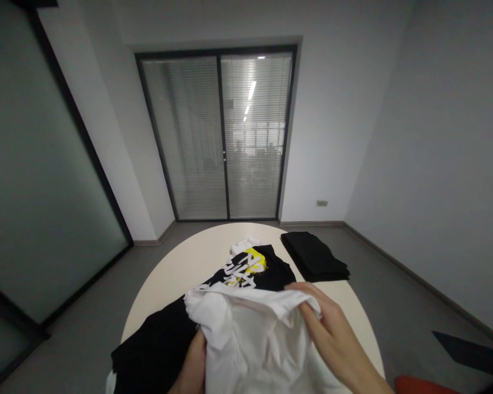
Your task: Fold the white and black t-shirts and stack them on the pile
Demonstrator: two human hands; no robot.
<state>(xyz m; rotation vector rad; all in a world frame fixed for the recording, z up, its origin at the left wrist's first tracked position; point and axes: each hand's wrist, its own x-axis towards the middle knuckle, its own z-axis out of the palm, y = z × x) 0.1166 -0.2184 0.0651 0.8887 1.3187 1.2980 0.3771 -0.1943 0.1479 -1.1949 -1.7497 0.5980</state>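
A white cloth garment (263, 339) is spread between my two hands at the near side of the table, its top edge bunched and creased. My right hand (326, 320) grips its upper right edge, thumb against the cloth. At the garment's left side, my left hand (194, 361) holds on, its fingers mostly hidden by the fabric. Under and behind it lies a black garment (156, 334) with white lettering and a yellow splash print (254, 261). Past that, some white fabric (246, 243) shows on the table.
A round cream table (168, 273) carries the clothes. Folded black cloth (312, 254) lies at its right rear edge. Beyond stand glass doors (225, 137) with blinds. Something red (421, 386) and a dark flat object (468, 350) are at the lower right.
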